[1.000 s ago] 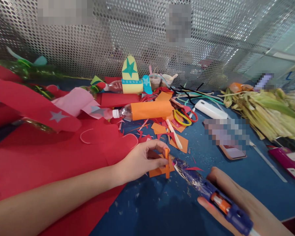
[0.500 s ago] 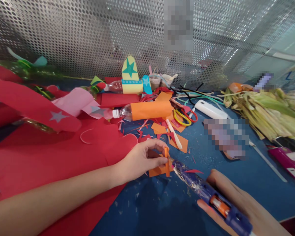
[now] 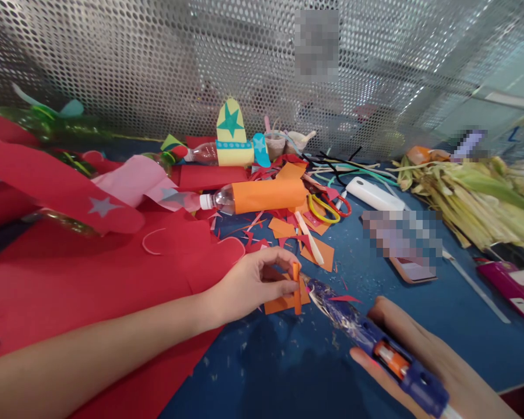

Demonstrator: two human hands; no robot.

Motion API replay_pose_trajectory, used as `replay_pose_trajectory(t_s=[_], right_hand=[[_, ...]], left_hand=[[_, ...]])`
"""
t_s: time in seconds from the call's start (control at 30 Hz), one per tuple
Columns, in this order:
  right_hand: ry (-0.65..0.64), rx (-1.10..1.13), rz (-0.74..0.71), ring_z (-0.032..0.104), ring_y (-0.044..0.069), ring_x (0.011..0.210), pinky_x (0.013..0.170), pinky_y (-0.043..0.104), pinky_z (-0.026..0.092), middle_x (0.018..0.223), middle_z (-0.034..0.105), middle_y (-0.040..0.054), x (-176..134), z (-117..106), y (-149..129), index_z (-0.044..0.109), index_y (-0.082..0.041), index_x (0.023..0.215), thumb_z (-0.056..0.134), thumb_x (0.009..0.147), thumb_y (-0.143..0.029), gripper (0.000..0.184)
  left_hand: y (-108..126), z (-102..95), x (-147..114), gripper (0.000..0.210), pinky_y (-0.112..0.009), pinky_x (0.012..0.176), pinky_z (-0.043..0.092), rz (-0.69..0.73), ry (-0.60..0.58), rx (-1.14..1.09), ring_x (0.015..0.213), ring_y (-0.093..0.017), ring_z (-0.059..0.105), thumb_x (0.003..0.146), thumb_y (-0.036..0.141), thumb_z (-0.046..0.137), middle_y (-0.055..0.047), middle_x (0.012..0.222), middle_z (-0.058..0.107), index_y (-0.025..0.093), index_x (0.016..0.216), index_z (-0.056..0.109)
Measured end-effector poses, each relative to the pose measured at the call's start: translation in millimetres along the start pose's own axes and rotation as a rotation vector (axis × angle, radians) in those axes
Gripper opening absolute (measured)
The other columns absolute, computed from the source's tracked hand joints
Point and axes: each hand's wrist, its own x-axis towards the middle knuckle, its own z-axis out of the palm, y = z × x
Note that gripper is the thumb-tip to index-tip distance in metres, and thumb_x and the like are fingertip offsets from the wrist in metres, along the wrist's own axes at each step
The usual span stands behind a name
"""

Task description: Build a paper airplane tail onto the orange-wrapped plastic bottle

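Note:
Between the thumb and fingers of my left hand (image 3: 262, 282) is a small orange paper piece (image 3: 297, 294), held upright and seen nearly edge-on. My right hand (image 3: 428, 349) is wrapped round a dark blue hot glue gun (image 3: 344, 317), whose nozzle points at the paper's right side. The nozzle tip is very close to the paper; I cannot tell whether they touch. Strands of dried glue cling to the gun's front, and a red paper scrap (image 3: 344, 298) sticks to it. Under my left fingers lies an orange paper sheet (image 3: 279, 304).
Behind my hands lies an orange-wrapped bottle (image 3: 266, 196), near yellow and red scissors (image 3: 325, 208) and paper scraps. Red sheets (image 3: 113, 279) cover the left side. On the right are a phone (image 3: 413, 270), a white glue gun (image 3: 375, 195), corn husks (image 3: 471, 192) and a perforated metal screen (image 3: 157, 70) behind.
Both hands keep almost the same place. The glue gun has shifted very slightly, its nozzle still by the orange paper piece.

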Motion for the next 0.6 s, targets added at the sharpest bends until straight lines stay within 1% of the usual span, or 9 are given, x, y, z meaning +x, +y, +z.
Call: replay_pose_trajectory(t_s=[0.13,0.2,0.37,0.6], right_hand=[[-0.008,0.009,0.016,0.049,0.009,0.051,0.051,0.021,0.039,0.064,0.046,-0.0077,0.9,-0.7,-0.2,0.041,-0.025,0.077,0.052,0.087,-0.025,0.015],[-0.032,0.031,0.03,0.049,0.009,0.05,0.05,0.022,0.04,0.063,0.046,-0.007,1.6,-1.5,1.4,0.041,-0.025,0.075,0.052,0.086,-0.026,0.015],[-0.1,0.084,0.039,0.053,0.012,0.051,0.048,0.024,0.043,0.064,0.054,-0.0035,1.5,-3.7,5.2,0.042,-0.025,0.069,0.05,0.086,-0.027,0.019],[-0.108,0.099,0.027,0.054,0.012,0.052,0.049,0.023,0.043,0.065,0.054,-0.0041,0.3,-4.8,5.8,0.044,-0.025,0.068,0.051,0.084,-0.027,0.018]], left_hand=[[0.5,0.2,-0.5,0.024,-0.024,0.065,0.048,-0.001,-0.004,-0.01,0.07,-0.01,0.059,0.068,0.022,0.071,0.002,0.086,0.057,0.018,0.088,0.058],[0.5,0.1,-0.6,0.022,-0.025,0.066,0.048,0.007,-0.006,-0.011,0.071,-0.011,0.06,0.069,0.021,0.071,0.002,0.086,0.057,0.019,0.087,0.058],[0.2,0.4,-0.5,0.024,-0.025,0.065,0.049,-0.008,0.003,-0.031,0.071,-0.011,0.06,0.068,0.022,0.072,0.002,0.084,0.056,0.019,0.087,0.058],[-1.3,0.0,-0.4,0.023,-0.025,0.064,0.048,-0.02,0.001,-0.017,0.07,-0.011,0.06,0.07,0.023,0.071,0.002,0.085,0.057,0.019,0.087,0.057]])
